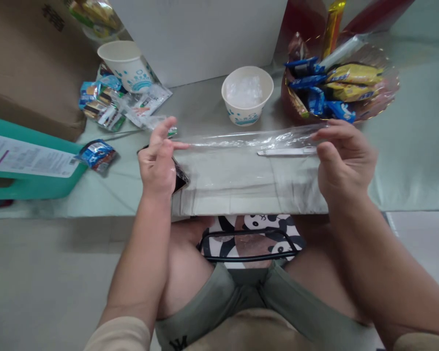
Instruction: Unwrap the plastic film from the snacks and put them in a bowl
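Observation:
A strip of clear plastic film (249, 139) is stretched in the air above the table's front edge. My left hand (157, 163) pinches its left end, with the fingers closed. At the other end, my right hand (346, 161) grips the film between thumb and fingers. Below the film, near my right fingers, lies a slim white tool (287, 152) with a pointed tip, perhaps a craft knife. A dark, shiny flat item (181, 178) sits under my left hand and is partly hidden by it. Behind the film stands a paper cup (245, 114) with crumpled clear plastic inside.
A pink glass bowl (389, 97) of wrapped snacks stands at back right. Another paper cup (122, 61) and several snack packets (111, 105) are at back left. A blue packet (98, 155) lies near a green box (40, 161). A white panel (205, 39) rises behind.

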Demonstrator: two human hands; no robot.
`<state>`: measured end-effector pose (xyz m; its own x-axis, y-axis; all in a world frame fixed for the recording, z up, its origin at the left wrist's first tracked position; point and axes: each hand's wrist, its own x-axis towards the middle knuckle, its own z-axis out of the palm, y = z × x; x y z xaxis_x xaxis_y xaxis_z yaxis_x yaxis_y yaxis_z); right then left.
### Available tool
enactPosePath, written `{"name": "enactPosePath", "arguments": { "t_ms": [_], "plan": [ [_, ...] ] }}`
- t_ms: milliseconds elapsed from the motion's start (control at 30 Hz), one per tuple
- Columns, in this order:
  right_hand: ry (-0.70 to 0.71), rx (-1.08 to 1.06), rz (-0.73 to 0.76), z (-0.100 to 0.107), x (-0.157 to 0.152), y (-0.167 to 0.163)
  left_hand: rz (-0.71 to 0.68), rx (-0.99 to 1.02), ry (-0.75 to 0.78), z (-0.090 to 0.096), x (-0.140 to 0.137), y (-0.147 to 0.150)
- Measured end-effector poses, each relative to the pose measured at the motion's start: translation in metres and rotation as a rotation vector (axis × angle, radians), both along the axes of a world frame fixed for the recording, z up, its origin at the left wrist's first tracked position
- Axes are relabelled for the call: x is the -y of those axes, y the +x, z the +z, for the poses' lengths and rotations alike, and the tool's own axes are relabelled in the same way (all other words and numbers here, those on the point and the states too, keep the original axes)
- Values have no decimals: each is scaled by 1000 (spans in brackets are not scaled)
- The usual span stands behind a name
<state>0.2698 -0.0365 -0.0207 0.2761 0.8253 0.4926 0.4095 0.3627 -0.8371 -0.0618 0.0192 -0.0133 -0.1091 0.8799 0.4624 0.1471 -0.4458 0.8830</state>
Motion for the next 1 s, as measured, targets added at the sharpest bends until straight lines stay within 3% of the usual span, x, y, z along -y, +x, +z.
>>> {"name": "enactPosePath", "arguments": {
  "t_ms": [100, 200, 400, 567, 733, 867, 1000],
  "plan": [
    [185, -70, 47, 0, -1, -1, -117, 191, -51, 5, 4, 9],
    [192, -139, 134, 1, -2, -2, -215, 322, -209, 7, 6, 11],
    [120, -258, 213, 4, -4, -3, -371, 369, -479, 8, 3, 2],
    [-109, -208, 195, 5, -1, -3, -355, 386, -545, 12, -1, 12],
    [-305, -162, 223, -4, -3, 3, -253, 378, -593, 12, -6, 23],
    [-452, -128, 157, -3, -5, 5, -194, 271, -685, 11, -12, 24],
    [-588, -141, 86, 5, -5, 4, -113, 321, -648, 11, -17, 20]
  ]
}}
